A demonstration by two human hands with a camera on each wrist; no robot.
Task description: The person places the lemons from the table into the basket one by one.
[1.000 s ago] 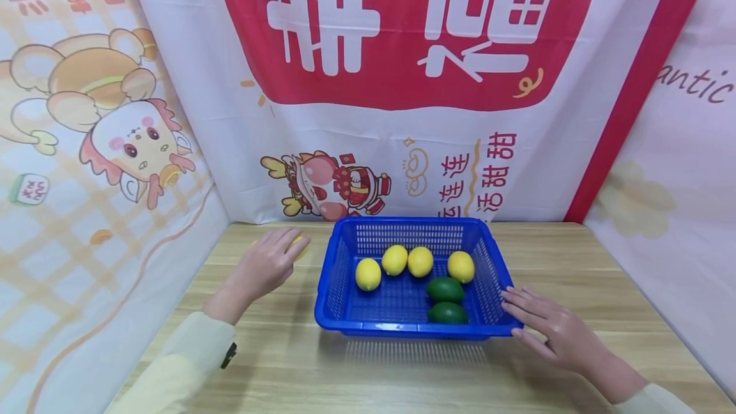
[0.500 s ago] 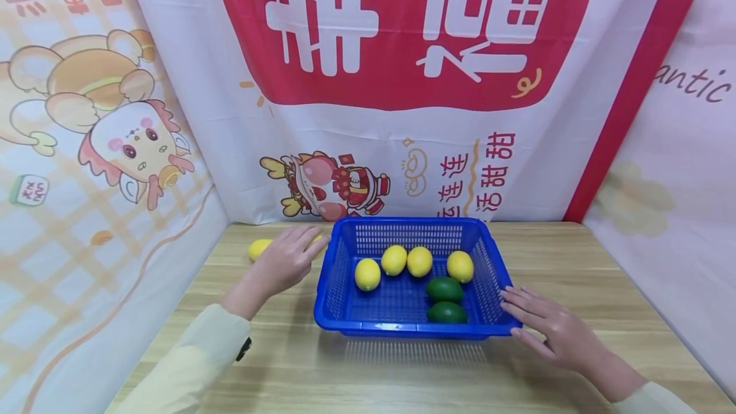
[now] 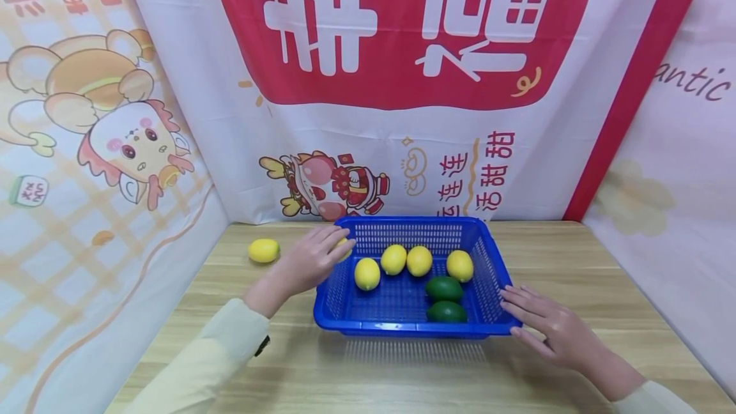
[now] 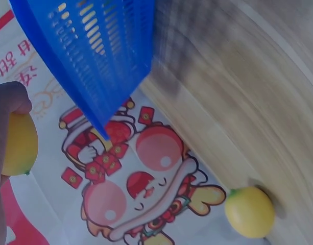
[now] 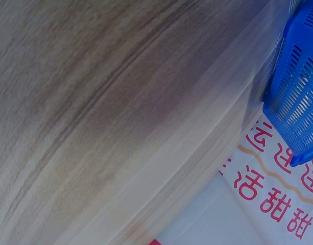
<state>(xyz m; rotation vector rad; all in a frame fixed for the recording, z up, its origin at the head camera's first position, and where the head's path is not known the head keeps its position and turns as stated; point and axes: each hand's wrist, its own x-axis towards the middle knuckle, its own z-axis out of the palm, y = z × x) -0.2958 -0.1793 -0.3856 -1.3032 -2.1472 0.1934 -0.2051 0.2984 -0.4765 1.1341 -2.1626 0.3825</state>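
Observation:
My left hand point(image 3: 310, 257) grips a yellow lemon point(image 3: 343, 250) above the left rim of a blue plastic basket point(image 3: 397, 327). In the left wrist view the held lemon point(image 4: 21, 145) shows at the left edge, partly covered by the fingers. Several lemons point(image 3: 419, 262) lie inside the basket, along with two dark green fruits point(image 3: 446, 312), lime- or avocado-like, at its right front. At the basket's right side my right hand point(image 3: 554, 328) rests its extended fingertips on the rim. The right wrist view shows the basket point(image 5: 299, 87) but not the hand.
Another lemon point(image 3: 264, 250) lies on the wooden table point(image 3: 276, 363), left of the basket. A printed cloth point(image 3: 402, 145) hangs behind the table's back edge. Patterned cloth walls point(image 3: 86, 222) stand on the left and right sides.
My left hand has carried the lemon rightward from the table's left side to over the basket's left rim. The lemon left on the table has come into sight. My right hand stays put.

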